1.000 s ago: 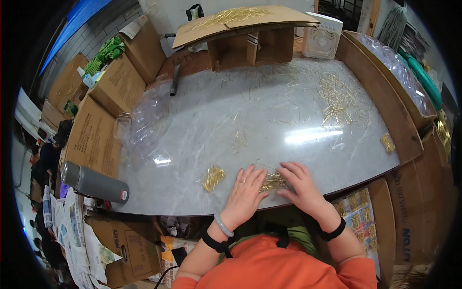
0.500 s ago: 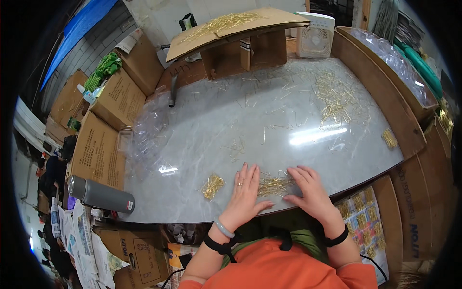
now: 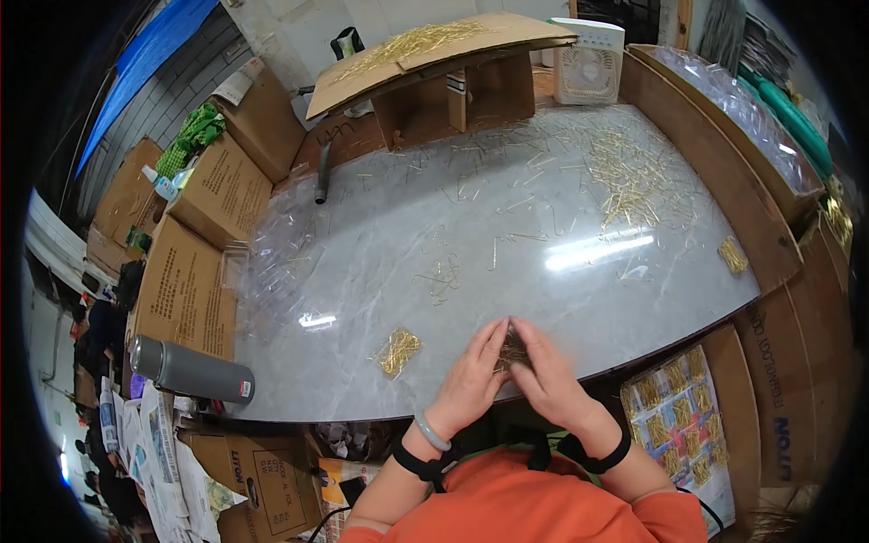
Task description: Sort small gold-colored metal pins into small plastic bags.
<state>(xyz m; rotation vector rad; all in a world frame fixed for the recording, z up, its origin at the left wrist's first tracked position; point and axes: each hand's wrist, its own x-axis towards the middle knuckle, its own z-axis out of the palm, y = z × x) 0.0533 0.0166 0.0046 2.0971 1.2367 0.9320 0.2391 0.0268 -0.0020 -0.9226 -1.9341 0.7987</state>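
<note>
Near the front edge of the table, a bundle of thin gold-coloured wire hooks (image 3: 511, 349) is pressed between my two palms. My left hand (image 3: 468, 373) closes on it from the left, fingers together and pointing forward. From the right, my right hand (image 3: 549, 378) does the same, slightly blurred, and the fingertips of both hands meet at the top. Most of the bundle is hidden by the hands. To the left lies a smaller heap of the same hooks (image 3: 398, 351), untouched. A few loose hooks (image 3: 441, 279) lie farther back.
A wide scatter of hooks (image 3: 625, 176) covers the back right, and another bundle (image 3: 732, 254) sits by the right edge. Clear plastic packaging (image 3: 276, 244) lies at the left, near a grey bottle (image 3: 192, 367). Cardboard boxes (image 3: 222, 185) and a white fan (image 3: 587, 63) border the table.
My hands were flat and apart on either side of the hooks; they have come together and squeezed the hooks into a tighter bundle between them.
</note>
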